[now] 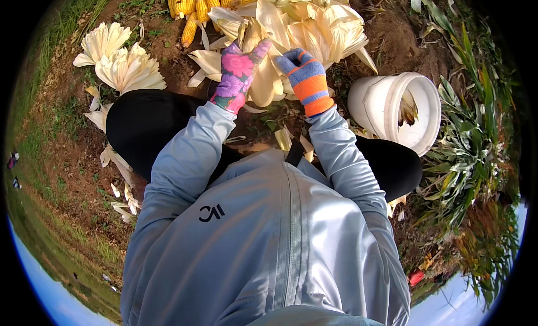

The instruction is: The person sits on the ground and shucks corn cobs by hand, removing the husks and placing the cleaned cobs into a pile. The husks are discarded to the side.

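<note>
My left hand [238, 76], in a flowered pink and purple glove, grips dry corn husk leaves [251, 36] near the top centre. To its right is my right hand [306, 80], in a blue and orange striped glove, with its fingers curled at the edge of the husks; whether it pinches a leaf cannot be told. A broad pale husk leaf [264, 84] hangs between the two hands. Behind them lies a large heap of dry husks [323, 30]. Husked yellow corn cobs [191, 27] are piled beyond my left hand.
A white plastic bucket [393, 105] lies tipped on its side at the right, some dry husk inside. Fanned husks [130, 69] rest on the soil at the left, by my bent knee [147, 120]. Green leafy stalks [466, 158] stand along the right.
</note>
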`<state>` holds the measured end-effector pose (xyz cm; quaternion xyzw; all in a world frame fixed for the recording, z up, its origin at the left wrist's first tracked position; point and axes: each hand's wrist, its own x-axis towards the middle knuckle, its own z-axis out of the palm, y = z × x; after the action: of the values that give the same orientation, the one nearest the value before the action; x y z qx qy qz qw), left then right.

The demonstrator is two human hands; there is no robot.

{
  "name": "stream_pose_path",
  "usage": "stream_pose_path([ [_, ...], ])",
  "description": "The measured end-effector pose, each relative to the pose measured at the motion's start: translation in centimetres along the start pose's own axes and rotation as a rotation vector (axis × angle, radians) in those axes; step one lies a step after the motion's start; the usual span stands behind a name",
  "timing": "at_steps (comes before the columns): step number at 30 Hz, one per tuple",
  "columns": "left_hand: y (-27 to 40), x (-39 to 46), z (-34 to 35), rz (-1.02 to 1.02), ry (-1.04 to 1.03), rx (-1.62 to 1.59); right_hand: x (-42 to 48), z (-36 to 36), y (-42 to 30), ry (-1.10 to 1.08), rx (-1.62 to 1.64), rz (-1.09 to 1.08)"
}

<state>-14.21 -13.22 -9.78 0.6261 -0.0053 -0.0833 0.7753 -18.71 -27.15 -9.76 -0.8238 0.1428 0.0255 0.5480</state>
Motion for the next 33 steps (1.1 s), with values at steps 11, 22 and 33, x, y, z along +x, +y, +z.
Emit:
stream_pose_path([
  [11,0.4,0.7,-1.3,0.01,-0.004,0.149,0.3,-7.4,7.9,0.314,0.546,0.307],
  [22,2.7,0.1,0.2,0.092,-0.149,0.161,0.9,-7.0,4.7,-0.152,0.269,0.17],
  [33,0.2,0.7,-0.2,-0.065,-0.171,-0.109,2.1,-3.8,5.3,-0.093,0.084,0.147],
])
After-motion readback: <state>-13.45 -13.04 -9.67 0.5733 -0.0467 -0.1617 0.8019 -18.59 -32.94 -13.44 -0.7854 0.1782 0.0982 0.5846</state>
